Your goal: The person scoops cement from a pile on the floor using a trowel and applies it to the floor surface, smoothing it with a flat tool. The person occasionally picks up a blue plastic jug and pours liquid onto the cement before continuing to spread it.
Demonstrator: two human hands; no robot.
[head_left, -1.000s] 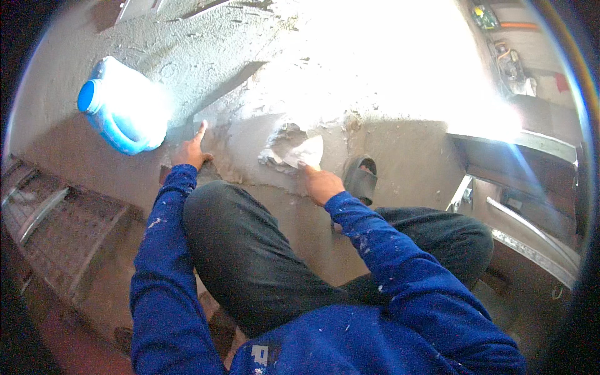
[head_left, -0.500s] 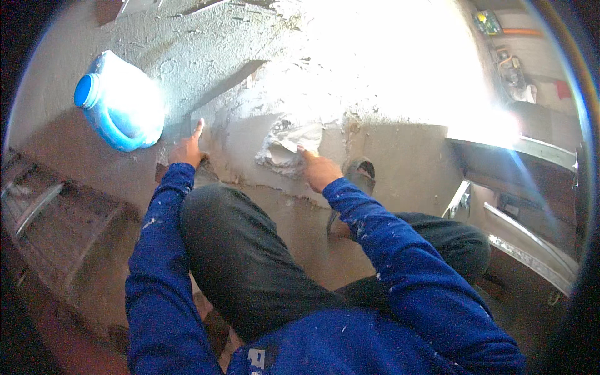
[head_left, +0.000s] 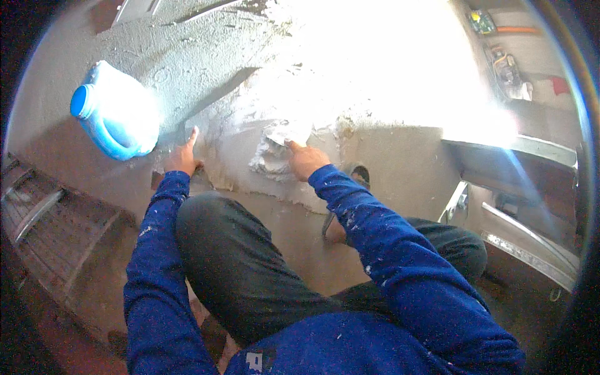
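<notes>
A wet white heap of plaster-like paste (head_left: 270,156) sits on a smeared, flat patch (head_left: 228,140) in front of my knees. My right hand (head_left: 309,162) is closed at the heap's right side, its index finger stretched forward along what looks like a flat-bladed tool (head_left: 302,134), washed out by glare. On the patch's left edge rests my left hand (head_left: 181,157), one finger pointing away from me and the others curled. Whatever lies under those curled fingers is hidden. Left of that hand, a blue-capped jug (head_left: 119,112) lies tilted on the floor.
A sandal (head_left: 359,176) shows beside my right wrist. To the left lies a brown, ribbed metal piece (head_left: 62,219). Metal framing (head_left: 519,156) stands at the right, and small items (head_left: 509,72) lie at the far right. Strong light whitens the far floor (head_left: 387,56).
My right hand has moved slightly left and away from me at the heap. My left hand stays at the patch's left edge. The whole view has shifted a little.
</notes>
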